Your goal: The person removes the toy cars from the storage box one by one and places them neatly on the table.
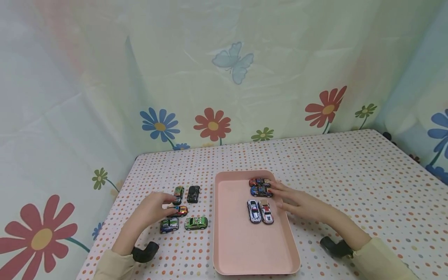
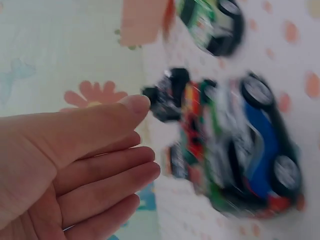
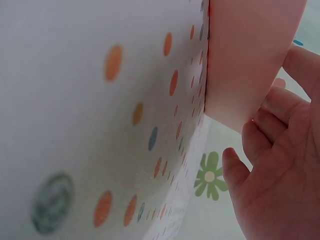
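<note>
My left hand [image 1: 154,209] hovers over a loose group of toy cars left of the tray, thumb and fingers extended with nothing between them. Nearest its fingertips are a red-and-yellow toy car [image 1: 179,211] and a green-and-orange one [image 1: 179,193]. Around them stand a black car [image 1: 193,194], a blue-and-white car [image 1: 169,225] and a green car [image 1: 196,223]. My right hand [image 1: 302,203] reaches over the right rim of a pink tray [image 1: 232,249], fingers loosely spread. Close to those fingertips sit a red car [image 1: 258,182] and a blue car [image 1: 260,191] inside the tray.
Two white toy cars, one plain-roofed [image 1: 254,211] and one with red marks [image 1: 266,212], lie side by side in the tray. A dotted cloth [image 1: 350,182] covers the table. Behind it hangs a flowered curtain [image 1: 280,77].
</note>
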Available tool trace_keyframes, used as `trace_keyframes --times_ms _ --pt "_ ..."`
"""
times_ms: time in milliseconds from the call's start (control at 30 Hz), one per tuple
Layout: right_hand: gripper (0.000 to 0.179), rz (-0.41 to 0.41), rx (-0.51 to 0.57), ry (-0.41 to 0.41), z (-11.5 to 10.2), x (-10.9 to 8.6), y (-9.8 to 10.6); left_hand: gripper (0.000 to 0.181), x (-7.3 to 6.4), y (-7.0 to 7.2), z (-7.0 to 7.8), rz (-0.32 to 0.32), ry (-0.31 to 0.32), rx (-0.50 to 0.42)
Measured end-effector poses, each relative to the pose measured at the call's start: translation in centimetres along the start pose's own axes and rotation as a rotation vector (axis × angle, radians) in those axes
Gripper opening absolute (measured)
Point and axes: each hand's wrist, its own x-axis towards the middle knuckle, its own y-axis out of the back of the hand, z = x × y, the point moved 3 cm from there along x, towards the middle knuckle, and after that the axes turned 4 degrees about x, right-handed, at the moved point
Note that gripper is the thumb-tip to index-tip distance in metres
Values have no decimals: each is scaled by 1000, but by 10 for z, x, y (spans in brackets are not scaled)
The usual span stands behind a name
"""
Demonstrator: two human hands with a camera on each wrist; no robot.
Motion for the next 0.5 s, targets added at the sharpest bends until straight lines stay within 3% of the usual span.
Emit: trace_keyframes --times_ms 500 --pt "49 -4 -10 8 -2 -1 0 39 9 19 58 78 -220 38"
